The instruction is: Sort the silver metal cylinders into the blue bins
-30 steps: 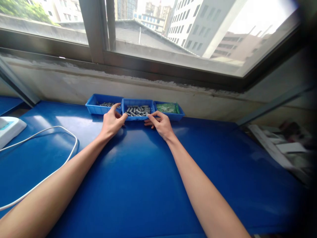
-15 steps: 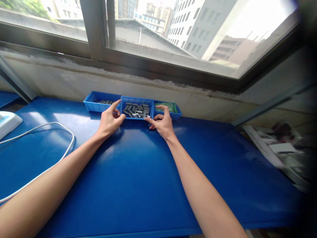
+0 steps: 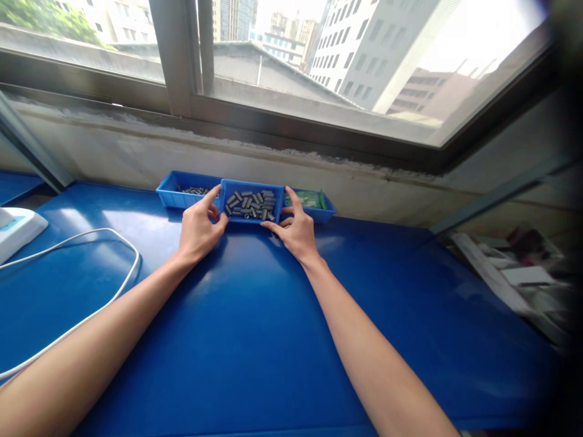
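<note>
Both hands grip the middle blue bin, which holds several grey metal cylinders. My left hand has its thumb and index finger on the bin's left side. On the right side, my right hand has its thumb at the lower front edge and its index finger near the top corner. The left blue bin, with small metal parts, stands beside it. Green packets lie in the right blue bin, partly hidden by my right hand.
A white cable curves across the left of the blue table, near a white device. The wall and window frame rise behind the bins. Blurred items lie at the right.
My right index finger has moved onto the middle bin's right side, and both hands have closed on that bin. Its front looks slightly raised. The view has shifted slightly.
</note>
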Demonstrator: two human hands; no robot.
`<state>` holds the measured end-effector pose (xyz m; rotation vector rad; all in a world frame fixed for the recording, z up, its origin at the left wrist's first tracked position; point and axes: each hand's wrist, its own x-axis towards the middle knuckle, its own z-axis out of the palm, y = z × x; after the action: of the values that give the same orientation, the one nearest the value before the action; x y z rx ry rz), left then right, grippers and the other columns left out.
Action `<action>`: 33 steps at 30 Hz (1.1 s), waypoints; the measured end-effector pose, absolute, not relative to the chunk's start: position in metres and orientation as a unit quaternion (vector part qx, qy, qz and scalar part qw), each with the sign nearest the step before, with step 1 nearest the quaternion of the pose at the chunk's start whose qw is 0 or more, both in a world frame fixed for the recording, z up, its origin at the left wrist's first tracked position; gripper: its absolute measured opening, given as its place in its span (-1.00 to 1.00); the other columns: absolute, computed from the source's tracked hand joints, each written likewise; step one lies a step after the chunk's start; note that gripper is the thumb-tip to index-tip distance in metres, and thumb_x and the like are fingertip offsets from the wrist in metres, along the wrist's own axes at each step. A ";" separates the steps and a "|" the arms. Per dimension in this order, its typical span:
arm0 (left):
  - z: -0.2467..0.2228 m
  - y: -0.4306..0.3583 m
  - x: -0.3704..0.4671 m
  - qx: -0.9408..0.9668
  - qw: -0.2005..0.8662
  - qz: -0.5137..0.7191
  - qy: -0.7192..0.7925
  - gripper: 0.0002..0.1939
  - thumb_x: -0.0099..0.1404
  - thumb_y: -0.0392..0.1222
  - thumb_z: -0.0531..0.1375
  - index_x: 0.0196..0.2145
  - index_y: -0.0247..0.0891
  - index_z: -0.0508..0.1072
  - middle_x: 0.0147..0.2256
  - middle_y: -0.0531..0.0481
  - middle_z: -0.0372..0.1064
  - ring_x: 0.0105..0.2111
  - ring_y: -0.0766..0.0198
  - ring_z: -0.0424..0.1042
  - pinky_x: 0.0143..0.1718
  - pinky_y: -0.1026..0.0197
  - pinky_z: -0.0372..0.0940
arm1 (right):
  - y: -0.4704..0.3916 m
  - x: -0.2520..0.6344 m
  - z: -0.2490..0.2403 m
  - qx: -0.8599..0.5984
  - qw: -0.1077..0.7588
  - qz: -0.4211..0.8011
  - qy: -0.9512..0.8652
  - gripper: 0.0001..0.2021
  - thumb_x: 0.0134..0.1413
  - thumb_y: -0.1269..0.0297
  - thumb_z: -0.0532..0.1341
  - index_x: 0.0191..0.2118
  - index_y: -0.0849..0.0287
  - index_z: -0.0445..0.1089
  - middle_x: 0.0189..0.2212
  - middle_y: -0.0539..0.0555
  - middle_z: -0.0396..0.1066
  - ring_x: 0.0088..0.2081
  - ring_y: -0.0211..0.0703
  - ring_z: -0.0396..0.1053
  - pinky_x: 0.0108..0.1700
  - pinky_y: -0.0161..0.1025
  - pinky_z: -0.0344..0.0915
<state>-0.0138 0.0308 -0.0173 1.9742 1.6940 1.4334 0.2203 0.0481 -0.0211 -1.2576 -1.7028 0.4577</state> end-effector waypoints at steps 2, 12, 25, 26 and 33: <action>-0.018 0.031 -0.014 0.668 0.063 0.476 0.568 -0.36 0.19 -0.24 0.19 0.25 -0.25 0.32 -0.39 0.05 0.41 -0.44 0.30 0.38 -0.12 0.19 0.35 | 0.049 0.220 -0.021 -0.507 0.471 0.192 -0.696 0.00 -0.17 0.06 0.48 0.39 -0.05 0.02 -0.24 0.04 0.49 -0.47 -0.16 0.49 -0.24 -0.14 0.50; -0.024 0.033 -0.014 0.673 0.053 0.485 0.556 -0.41 0.26 -0.24 0.18 0.24 -0.27 0.32 -0.31 -0.02 0.41 -0.46 0.31 0.35 -0.25 0.21 0.38 | 0.048 0.226 -0.008 -0.491 0.398 0.082 -0.770 -0.01 -0.06 0.20 0.44 0.42 -0.15 -0.09 -0.05 0.08 0.44 -0.42 -0.16 0.47 -0.16 -0.04 0.54; -0.007 0.021 -0.007 0.820 -0.184 0.354 0.410 -0.68 0.35 -0.29 0.12 0.05 -0.20 0.43 -0.06 -0.18 0.37 -0.03 0.02 0.32 0.02 -0.03 0.27 | 0.067 0.234 0.025 -0.451 0.242 -0.062 -0.857 -0.01 -0.15 0.20 0.47 0.39 -0.03 0.00 0.29 0.15 0.19 0.18 0.23 0.33 0.15 0.11 0.39; -0.006 0.022 -0.003 0.858 -0.181 0.310 0.368 -0.74 0.37 -0.29 0.09 -0.03 -0.22 0.46 -0.10 -0.17 0.40 -0.08 0.05 0.35 -0.02 0.00 0.29 | 0.066 0.234 0.024 -0.448 0.242 -0.065 -0.858 -0.01 -0.14 0.19 0.47 0.39 -0.02 -0.01 0.28 0.16 0.18 0.19 0.23 0.32 0.15 0.10 0.38; -0.011 0.040 0.034 0.937 -0.098 0.167 0.291 -0.74 0.44 -0.19 0.01 -0.21 -0.28 0.48 -0.31 -0.10 0.42 -0.32 0.19 0.44 -0.28 0.18 0.30 | 0.061 0.236 0.025 -0.438 0.226 -0.106 -0.864 -0.15 -0.10 0.26 0.42 0.33 -0.01 0.11 0.18 0.20 0.22 0.15 0.25 0.22 0.18 0.16 0.22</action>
<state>0.0345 0.0400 -0.0108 3.1422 0.9748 0.5584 0.2362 0.0611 0.0247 -1.2070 -2.3819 -0.2913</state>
